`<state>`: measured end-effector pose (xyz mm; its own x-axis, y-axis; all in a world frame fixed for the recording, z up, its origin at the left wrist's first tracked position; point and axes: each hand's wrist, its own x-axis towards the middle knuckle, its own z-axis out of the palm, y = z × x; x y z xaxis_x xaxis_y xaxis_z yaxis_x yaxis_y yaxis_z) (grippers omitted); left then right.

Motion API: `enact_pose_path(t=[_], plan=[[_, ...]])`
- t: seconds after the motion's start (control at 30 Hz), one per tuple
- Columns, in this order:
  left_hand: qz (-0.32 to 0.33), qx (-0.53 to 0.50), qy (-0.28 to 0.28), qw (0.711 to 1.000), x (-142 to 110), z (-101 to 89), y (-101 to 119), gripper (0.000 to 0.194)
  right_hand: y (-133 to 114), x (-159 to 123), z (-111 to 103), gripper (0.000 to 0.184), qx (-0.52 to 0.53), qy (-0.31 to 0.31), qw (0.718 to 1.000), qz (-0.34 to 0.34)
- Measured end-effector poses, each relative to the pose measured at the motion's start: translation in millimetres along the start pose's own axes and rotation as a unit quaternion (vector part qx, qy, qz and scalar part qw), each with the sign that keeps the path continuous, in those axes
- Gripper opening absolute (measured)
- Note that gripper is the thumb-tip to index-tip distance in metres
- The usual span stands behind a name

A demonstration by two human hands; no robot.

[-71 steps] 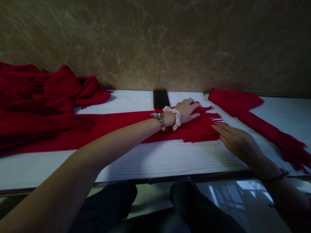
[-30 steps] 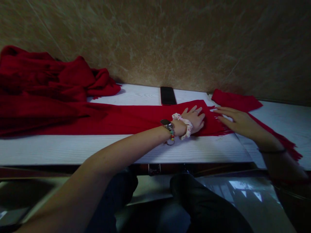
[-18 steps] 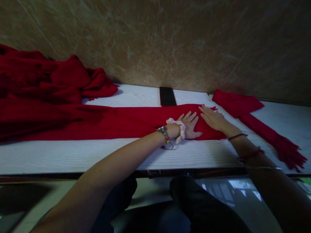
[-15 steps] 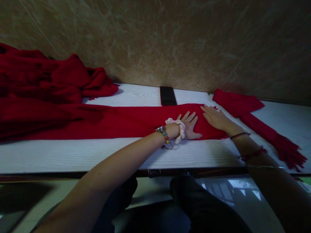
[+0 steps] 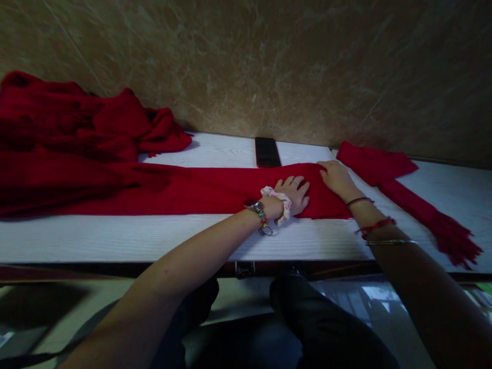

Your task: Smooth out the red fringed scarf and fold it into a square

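A long red scarf (image 5: 207, 188) lies stretched across the white table (image 5: 161, 238). My left hand (image 5: 292, 192) rests flat on it near its right end, fingers spread, with a pale scrunchie and bead bracelets on the wrist. My right hand (image 5: 336, 177) lies just to the right of the left, on the scarf's end. Its fingers are laid together and reach the far edge of the cloth. My right forearm hides the scarf's fringe.
A black phone (image 5: 268, 151) lies face up by the wall, just behind the scarf. A heap of red cloth (image 5: 77, 130) fills the table's left. A second red scarf (image 5: 407, 192) with a fringe runs diagonally at the right. My dark-clad knees are below the table edge.
My right hand has moved left from the fringe onto the scarf's end, then slid toward its far edge. My left hand slid slightly left along the cloth, still flat.
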<state>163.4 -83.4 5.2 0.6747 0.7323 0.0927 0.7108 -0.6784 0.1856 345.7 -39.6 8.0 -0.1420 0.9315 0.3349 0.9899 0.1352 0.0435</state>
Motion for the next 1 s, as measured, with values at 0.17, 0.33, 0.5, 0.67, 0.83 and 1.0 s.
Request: enact_pose_path(t=[0.17, 0.33, 0.5, 0.67, 0.83, 1.0], plan=[[-0.015, -0.015, -0.084, 0.996, -0.3, -3.3, 0.5, 0.057, 16.2, 23.8, -2.4, 0.037, 0.001, -0.068, 0.995, -0.066], [0.003, -0.019, -0.129, 0.992, 0.0, -7.6, -1.6, 0.072, 37.9, 44.8, -10.8, 0.027, -0.017, -0.165, 0.981, -0.105], [0.028, -0.023, -0.108, 0.994, 1.0, 5.3, -8.4, 0.076, 52.2, 47.9, -10.9, 0.016, 0.006, -0.168, 0.983, -0.075], [0.033, -0.014, -0.089, 0.995, 6.8, 18.0, -13.4, 0.079, 56.9, 39.0, -14.5, 0.015, 0.17, -0.104, 0.978, -0.068], [0.036, -0.012, -0.082, 0.996, 6.7, 17.3, -13.1, 0.08, 55.5, 28.2, -36.6, 0.039, 0.319, -0.156, 0.933, -0.055], [0.032, -0.011, -0.094, 0.995, 2.4, 8.8, -9.6, 0.079, 57.5, 36.3, -46.5, 0.049, 0.282, -0.223, 0.93, -0.073]])
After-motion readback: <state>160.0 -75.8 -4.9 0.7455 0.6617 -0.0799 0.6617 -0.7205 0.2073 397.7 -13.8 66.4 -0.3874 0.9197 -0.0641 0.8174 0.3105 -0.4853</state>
